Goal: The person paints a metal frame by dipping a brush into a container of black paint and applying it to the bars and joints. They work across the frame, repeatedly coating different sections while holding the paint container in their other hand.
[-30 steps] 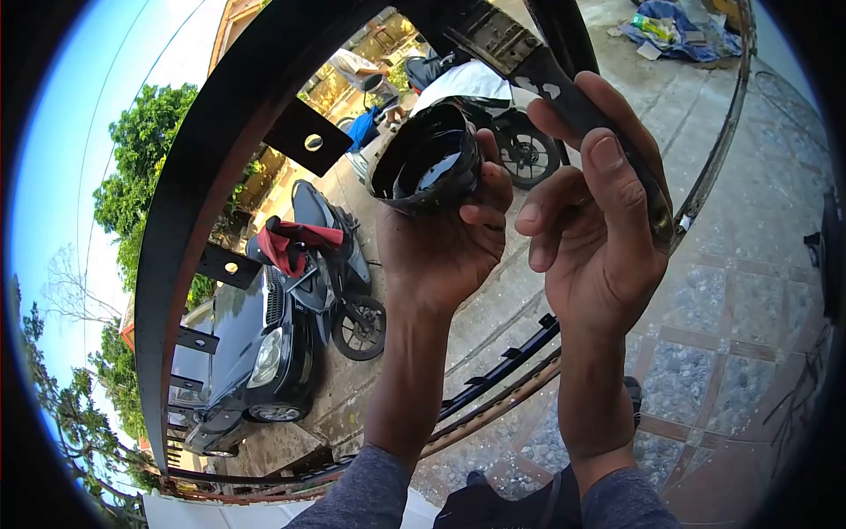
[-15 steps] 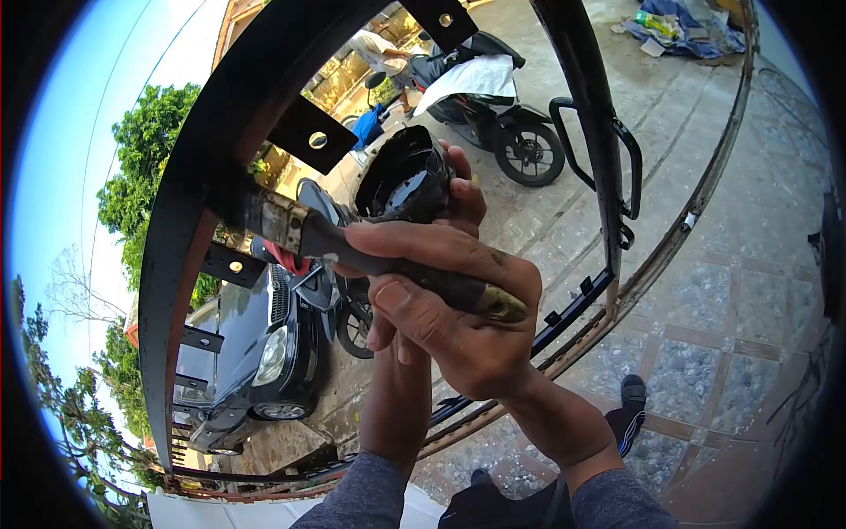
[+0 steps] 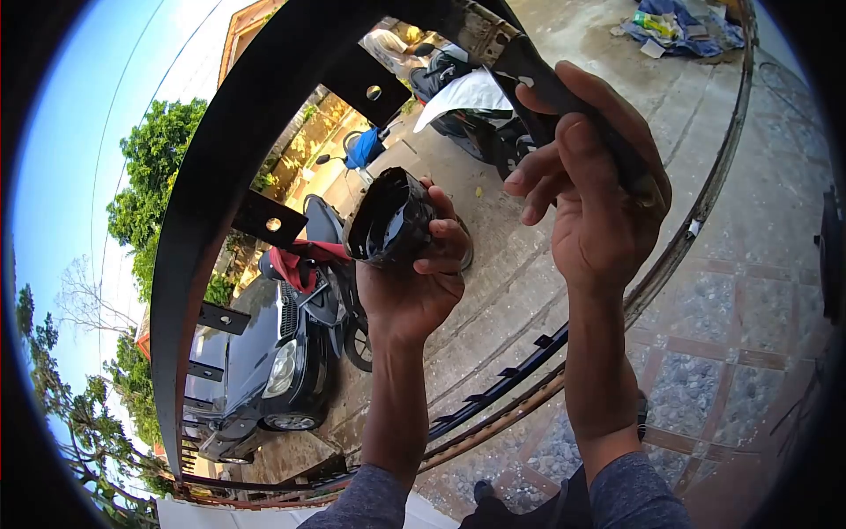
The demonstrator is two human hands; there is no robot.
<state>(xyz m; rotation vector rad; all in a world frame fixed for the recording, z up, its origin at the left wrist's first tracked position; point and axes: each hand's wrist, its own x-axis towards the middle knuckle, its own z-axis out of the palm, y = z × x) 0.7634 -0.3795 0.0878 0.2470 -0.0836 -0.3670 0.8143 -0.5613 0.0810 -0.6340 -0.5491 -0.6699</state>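
Observation:
A cut-open black container with dark, shiny liquid inside is held in my left hand, its fingers wrapped round the right side. My right hand is higher and to the right, closed round the dark handle of a paintbrush. The brush's worn metal band points to the upper left, against the top of the black metal frame. Its bristles are hard to tell from the dark frame. Flat tabs with round holes stick out along the frame's inner edge.
Beyond the frame stand a dark car, a motorcycle with a red cloth and another under a white sheet. A person is near it. A blue tarp lies at the upper right. A rail crosses below.
My right hand and the brush have moved up and right, away from the frame's left side to its top. My left hand and the container, partly covered before, are now in plain view and slightly lower.

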